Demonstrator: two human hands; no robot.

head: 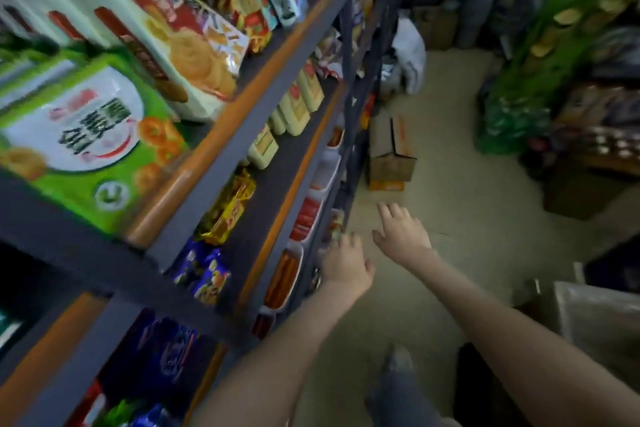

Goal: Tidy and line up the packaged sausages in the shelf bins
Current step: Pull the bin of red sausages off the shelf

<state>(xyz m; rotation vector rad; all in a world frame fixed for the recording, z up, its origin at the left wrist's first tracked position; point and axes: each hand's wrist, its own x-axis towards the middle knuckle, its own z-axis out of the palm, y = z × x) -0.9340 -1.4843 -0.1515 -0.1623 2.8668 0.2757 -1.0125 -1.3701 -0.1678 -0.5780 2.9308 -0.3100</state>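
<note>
Several white bins run along a low shelf at the left. One bin (300, 255) holds long orange-red packaged sausages (283, 277); the bin beyond it holds shorter red sausage packs (305, 218). My left hand (346, 265) hovers just right of the sausage bin's far end, fingers bent toward the shelf edge and holding nothing that I can make out. My right hand (401, 230) is stretched out over the floor with fingers spread, apart from the shelf. The picture is blurred.
Upper shelves hold biscuit boxes (86, 139), yellow packs (294, 107) and snack bags (228, 208). A cardboard box (391, 152) sits on the aisle floor ahead. Stacked goods line the right side. My foot (398, 367) shows below.
</note>
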